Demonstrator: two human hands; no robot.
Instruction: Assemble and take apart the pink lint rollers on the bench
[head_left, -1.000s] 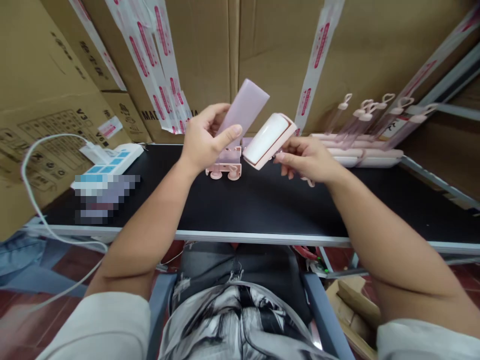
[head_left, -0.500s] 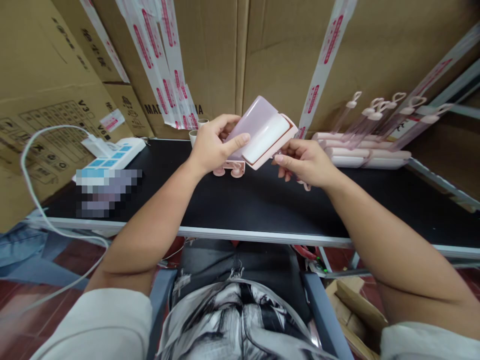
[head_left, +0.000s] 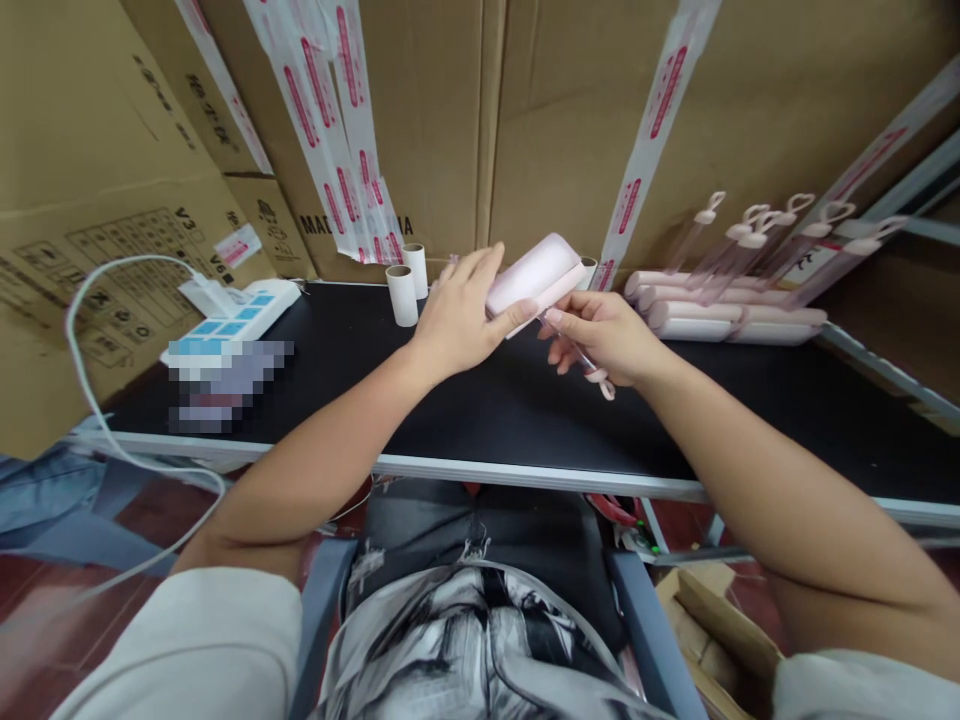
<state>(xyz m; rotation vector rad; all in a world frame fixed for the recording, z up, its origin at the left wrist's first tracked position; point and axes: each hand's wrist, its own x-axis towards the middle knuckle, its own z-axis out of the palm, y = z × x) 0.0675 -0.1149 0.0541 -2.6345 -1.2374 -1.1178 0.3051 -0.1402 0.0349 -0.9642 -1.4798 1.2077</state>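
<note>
A pink lint roller [head_left: 534,273] with its cover closed over the roll is held above the black table [head_left: 465,420]. My left hand [head_left: 461,320] wraps round its left side, thumb pressed on the front. My right hand [head_left: 600,335] pinches the clear pink handle, whose looped end sticks out below the fingers. Two cardboard tubes [head_left: 409,280] stand on the table just left of my left hand.
Several finished pink lint rollers [head_left: 720,310] lie in a row at the back right. A white power strip [head_left: 236,310] with a white cable lies at the left. Taped cardboard boxes [head_left: 525,120] wall in the back and left. The table's metal front edge [head_left: 525,470] is near my lap.
The translucent cover in my left hand came down and closed over the white roll. The small pink holder on the table is now hidden behind my left hand.
</note>
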